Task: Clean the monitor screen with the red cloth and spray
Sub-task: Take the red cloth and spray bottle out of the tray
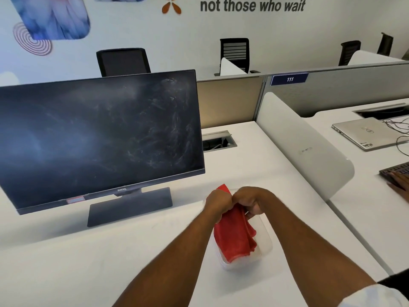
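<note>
A: How did the fingers stand?

B: Both sets were curled tight on the red cloth (234,235). The left hand (215,202) pinched its upper edge, with a red corner poking up beyond the knuckles; the right hand (250,201) was closed just beside it, the two hands touching. Something pale showed under the right hand's fingers (254,210), but whether that was the spray could not be told. No spray bottle was plainly in view.

A: And the cloth itself?

B: It hung down from the hands toward the person, its long axis running far to near, the lower folds draped into a clear plastic container (265,244) on the white surface (88,262).

A: Where was the monitor from there?

B: The monitor (99,138) stood to the left and farther away, on its dark stand (130,207), well apart from the hands. Its screen was dark and smeared, the streaks thickest over the right half, which was the part nearest the cloth.

A: So which hand was better placed?

B: The left one seemed so, being on the monitor's side. The cloth would likely have to travel left and away, and upward, to meet the glass, so the wiping looked not yet begun.
</note>
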A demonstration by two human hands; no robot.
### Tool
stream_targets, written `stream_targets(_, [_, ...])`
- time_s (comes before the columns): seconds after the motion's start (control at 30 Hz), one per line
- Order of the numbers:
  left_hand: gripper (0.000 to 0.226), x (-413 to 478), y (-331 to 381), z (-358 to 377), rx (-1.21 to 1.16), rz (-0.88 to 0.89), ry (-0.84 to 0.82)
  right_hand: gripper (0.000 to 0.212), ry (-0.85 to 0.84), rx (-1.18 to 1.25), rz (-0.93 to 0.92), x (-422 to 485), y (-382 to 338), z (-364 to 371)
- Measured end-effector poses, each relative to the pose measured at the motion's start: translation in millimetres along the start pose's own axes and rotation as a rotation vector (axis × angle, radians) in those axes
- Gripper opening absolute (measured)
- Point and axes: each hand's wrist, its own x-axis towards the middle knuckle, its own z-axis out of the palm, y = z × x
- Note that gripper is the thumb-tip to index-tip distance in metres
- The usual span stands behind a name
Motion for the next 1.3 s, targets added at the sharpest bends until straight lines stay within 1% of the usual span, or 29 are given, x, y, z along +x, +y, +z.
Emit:
stream_targets(0.07, [0.029, 0, 1, -8, 0.005, 0.016, 0.085, 0.034, 0.008, 0.004, -0.051, -7, -10, 1])
stream_targets(0.17, [0.027, 0, -1, -25, -0.14, -0.003, 0.204, 0.037, 0.011, 0.05, -0.12, -16, -24, 1])
stream_targets(0.27, [0.029, 1, -9, -41, -0.223, 0.009, 0.318, 0.023, -0.023, 0.119, -0.19, -24, -36, 0])
stream_targets(0.3, [0.032, 0, -13, -47, -0.254, 0.015, 0.338, 0.021, -0.034, 0.149, -0.218, -26, -39, 1])
stream_targets(0.33, [0.039, 1, -17, -53, -0.298, 0.025, 0.346, 0.022, -0.044, 0.186, -0.248, -28, -42, 2])
stream_targets(0.4, [0.055, 2, -26, -63, -0.438, 0.015, 0.297, 0.032, -0.067, 0.254, -0.307, -29, -46, 3])
stream_targets(0.43, [0.059, 1, -31, -69, -0.548, 0.004, 0.231, 0.035, -0.082, 0.279, -0.335, -29, -48, 5])
stream_targets(0.5, [0.06, -1, -41, -81, -0.771, 0.011, 0.076, 0.038, -0.112, 0.328, -0.376, -27, -54, 11])
stream_targets(0.6, [0.055, 0, -55, -97, -0.961, 0.098, -0.034, 0.038, -0.129, 0.412, -0.426, -21, -63, 26])
stream_targets(0.67, [0.046, -1, -62, -109, -0.964, 0.15, -0.054, 0.037, -0.131, 0.482, -0.454, -16, -68, 39])
stream_targets(0.73, [0.034, -1, -69, -118, -0.935, 0.2, -0.03, 0.036, -0.152, 0.513, -0.472, -11, -70, 52])
stream_targets(0.8, [0.022, -3, -80, -127, -0.924, 0.258, 0.056, 0.037, -0.214, 0.465, -0.512, -7, -70, 66])
stream_targets(0.87, [0.018, -6, -91, -135, -0.918, 0.283, 0.143, 0.048, -0.268, 0.394, -0.558, -3, -70, 78])
stream_targets(0.97, [0.024, -10, -110, -146, -0.9, 0.275, 0.224, 0.056, -0.259, 0.313, -0.608, 2, -73, 100])
stream_targets(1.07, [0.033, -13, -128, -157, -0.879, 0.267, 0.284, 0.062, -0.238, 0.3, -0.638, 6, -78, 124])
stream_targets(1.13, [0.052, -16, -140, -164, -0.825, 0.273, 0.319, 0.066, -0.263, 0.317, -0.656, 10, -76, 138])
stream_targets(1.2, [0.078, -21, -154, -169, -0.715, 0.289, 0.357, 0.079, -0.265, 0.307, -0.65, 14, -71, 152])
stream_targets(1.23, [0.084, -23, -162, -171, -0.663, 0.296, 0.364, 0.084, -0.253, 0.287, -0.637, 15, -67, 159])
stream_targets(1.3, [0.081, -26, -179, -171, -0.588, 0.31, 0.347, 0.088, -0.229, 0.246, -0.615, 19, -58, 174])
